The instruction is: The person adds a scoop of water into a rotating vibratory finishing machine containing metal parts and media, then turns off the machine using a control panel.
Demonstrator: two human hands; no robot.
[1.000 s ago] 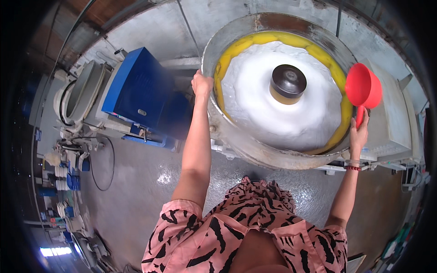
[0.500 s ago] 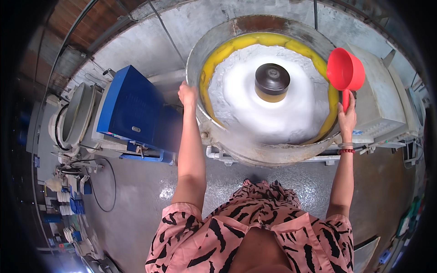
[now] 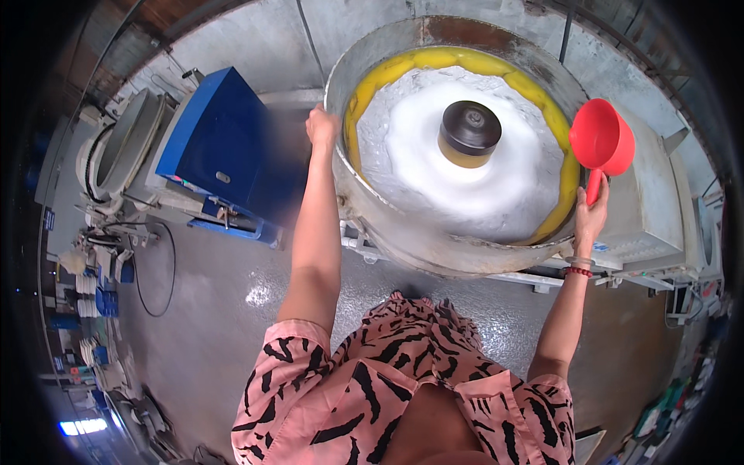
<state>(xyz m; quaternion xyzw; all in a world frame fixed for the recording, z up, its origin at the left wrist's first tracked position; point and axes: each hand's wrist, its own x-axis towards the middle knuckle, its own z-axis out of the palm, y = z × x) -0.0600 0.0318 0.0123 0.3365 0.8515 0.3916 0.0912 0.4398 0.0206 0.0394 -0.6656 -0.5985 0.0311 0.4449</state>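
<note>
A large round metal tub (image 3: pixel 364 203) with a yellow inner lining (image 3: pixel 570 159) stands in front of me. White foam (image 3: pixel 418 147) over a greyish-white mass fills it around a central post with a black cap (image 3: pixel 471 128). At the tub's left side my left hand (image 3: pixel 322 128) is closed on the rim, its fingertips partly hidden. A red plastic water dipper (image 3: pixel 603 138) is in my right hand (image 3: pixel 591 217), which grips its short handle beside the right rim. The dipper's bowl is tilted, its inside facing me, and no contents show in it.
A blue metal cabinet (image 3: pixel 213 143) stands left of the tub, with another round metal bowl machine (image 3: pixel 128 147) beyond it. To the right is a grey metal housing (image 3: pixel 647 209). A black hose (image 3: pixel 172 271) loops over the wet floor (image 3: pixel 225 310).
My view has shifted and tilted slightly, so the tub and machines sit differently in it. Both hands keep their holds on the rim and the dipper.
</note>
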